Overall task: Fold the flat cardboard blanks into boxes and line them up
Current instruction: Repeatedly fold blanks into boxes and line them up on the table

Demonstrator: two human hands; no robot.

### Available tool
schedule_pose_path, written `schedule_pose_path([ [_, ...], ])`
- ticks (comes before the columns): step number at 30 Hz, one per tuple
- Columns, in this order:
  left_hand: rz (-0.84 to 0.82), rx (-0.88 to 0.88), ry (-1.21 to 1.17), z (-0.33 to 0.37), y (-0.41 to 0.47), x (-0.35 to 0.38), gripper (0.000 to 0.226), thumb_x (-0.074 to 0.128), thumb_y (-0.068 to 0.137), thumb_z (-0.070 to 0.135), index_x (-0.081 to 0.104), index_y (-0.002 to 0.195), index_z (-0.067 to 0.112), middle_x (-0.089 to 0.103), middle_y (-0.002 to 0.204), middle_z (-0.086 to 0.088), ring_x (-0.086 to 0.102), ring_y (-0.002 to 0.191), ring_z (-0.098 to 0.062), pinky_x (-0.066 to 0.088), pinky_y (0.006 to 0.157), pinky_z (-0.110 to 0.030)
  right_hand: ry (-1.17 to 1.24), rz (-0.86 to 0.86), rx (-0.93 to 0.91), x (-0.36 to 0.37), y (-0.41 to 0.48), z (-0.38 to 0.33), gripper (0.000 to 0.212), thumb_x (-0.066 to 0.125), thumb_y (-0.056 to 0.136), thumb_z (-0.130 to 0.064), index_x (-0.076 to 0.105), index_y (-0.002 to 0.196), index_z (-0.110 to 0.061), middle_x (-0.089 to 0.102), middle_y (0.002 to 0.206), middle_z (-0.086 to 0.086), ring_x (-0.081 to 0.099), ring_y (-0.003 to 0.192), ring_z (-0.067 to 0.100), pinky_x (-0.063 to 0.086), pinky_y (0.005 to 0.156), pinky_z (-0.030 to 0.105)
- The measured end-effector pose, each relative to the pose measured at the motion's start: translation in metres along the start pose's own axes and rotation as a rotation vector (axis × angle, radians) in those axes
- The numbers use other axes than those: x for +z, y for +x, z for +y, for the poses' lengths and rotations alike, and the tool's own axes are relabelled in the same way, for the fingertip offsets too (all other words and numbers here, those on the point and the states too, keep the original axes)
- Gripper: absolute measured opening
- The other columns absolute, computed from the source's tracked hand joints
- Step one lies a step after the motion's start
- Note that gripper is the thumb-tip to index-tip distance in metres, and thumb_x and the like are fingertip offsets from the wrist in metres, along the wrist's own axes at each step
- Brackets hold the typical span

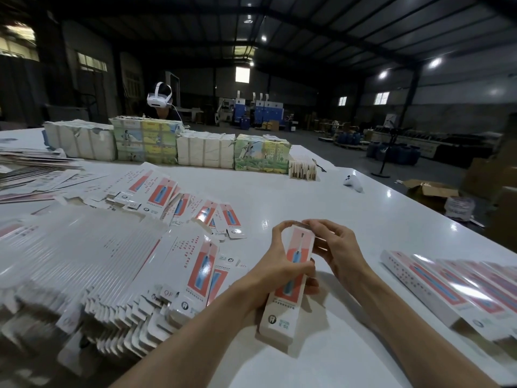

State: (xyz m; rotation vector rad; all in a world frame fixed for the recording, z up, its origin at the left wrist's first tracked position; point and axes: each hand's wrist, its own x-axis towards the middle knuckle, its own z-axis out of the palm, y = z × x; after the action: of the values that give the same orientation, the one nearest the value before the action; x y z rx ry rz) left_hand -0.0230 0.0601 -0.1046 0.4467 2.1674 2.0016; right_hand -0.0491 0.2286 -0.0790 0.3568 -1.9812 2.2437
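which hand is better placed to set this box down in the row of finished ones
Right, probably. The finished row lies on that side, close to the right hand, which pinches the top of the box. The left hand grips its middle and would reach across.

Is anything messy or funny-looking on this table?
Yes. The flat blanks on the left lie in a fanned, sloping heap, with loose ones scattered crookedly beyond it. The folded boxes on the right lie in a tidy row.

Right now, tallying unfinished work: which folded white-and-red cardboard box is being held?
The white-and-red cardboard box in the left hand and right hand; the other boxes lie rowed at right.
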Motion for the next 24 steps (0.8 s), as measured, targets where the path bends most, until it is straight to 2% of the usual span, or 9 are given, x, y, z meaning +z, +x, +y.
schedule_pose_path([
  [4, -0.043, 0.052, 0.036, -0.0008, 0.0, -0.0021, 0.102, 0.085, 0.082, 0.02, 0.016, 0.143, 0.064, 0.059, 0.123, -0.013, 0.079, 0.079, -0.027, 0.064, 0.069, -0.031, 0.063, 0.029, 0.069, -0.0038, 0.0009, -0.0012, 0.018, 0.064, 0.102, -0.01, 0.081, 0.103, -0.004, 0.078, 0.103, 0.018, 0.076, 0.093, 0.031, 0.063, 0.074, 0.034],
  [8, -0.041, 0.068, 0.084, -0.0005, -0.0006, -0.0013, 0.103, 0.086, 0.08, 0.025, 0.015, 0.141, 0.07, 0.059, 0.123, -0.009, 0.079, 0.076, -0.022, 0.061, 0.064, -0.024, 0.063, 0.032, 0.074, -0.0045, 0.0004, -0.0027, 0.018, 0.064, 0.102, -0.01, 0.081, 0.104, -0.004, 0.078, 0.105, 0.019, 0.077, 0.092, 0.03, 0.063, 0.074, 0.035],
  [15, -0.057, 0.058, 0.08, 0.0035, -0.0002, 0.0006, 0.105, 0.084, 0.079, 0.024, 0.017, 0.146, 0.068, 0.061, 0.12, -0.008, 0.079, 0.074, -0.023, 0.061, 0.063, -0.026, -0.002, -0.02, 0.029, -0.0069, 0.0001, -0.0042, 0.021, 0.062, 0.101, -0.009, 0.083, 0.102, -0.007, 0.078, 0.105, 0.018, 0.078, 0.095, 0.03, 0.063, 0.074, 0.032],
  [21, 0.012, 0.025, 0.041, 0.0046, -0.0015, -0.0015, 0.099, 0.084, 0.084, 0.016, 0.022, 0.146, 0.059, 0.062, 0.12, -0.012, 0.08, 0.079, -0.027, 0.065, 0.068, -0.034, -0.044, -0.169, -0.013, -0.0071, -0.0019, -0.0051, 0.025, 0.061, 0.103, -0.023, 0.081, 0.115, -0.014, 0.077, 0.119, 0.013, 0.073, 0.114, 0.029, 0.062, 0.09, 0.039],
  [24, 0.018, 0.01, -0.04, 0.0063, -0.0045, -0.0027, 0.093, 0.084, 0.082, 0.014, 0.028, 0.14, 0.058, 0.064, 0.115, -0.017, 0.079, 0.078, -0.029, 0.065, 0.067, -0.036, -0.054, -0.208, -0.039, -0.0032, -0.0044, -0.0049, 0.024, 0.066, 0.101, -0.015, 0.079, 0.121, -0.018, 0.076, 0.121, 0.01, 0.073, 0.115, 0.029, 0.062, 0.093, 0.038],
])
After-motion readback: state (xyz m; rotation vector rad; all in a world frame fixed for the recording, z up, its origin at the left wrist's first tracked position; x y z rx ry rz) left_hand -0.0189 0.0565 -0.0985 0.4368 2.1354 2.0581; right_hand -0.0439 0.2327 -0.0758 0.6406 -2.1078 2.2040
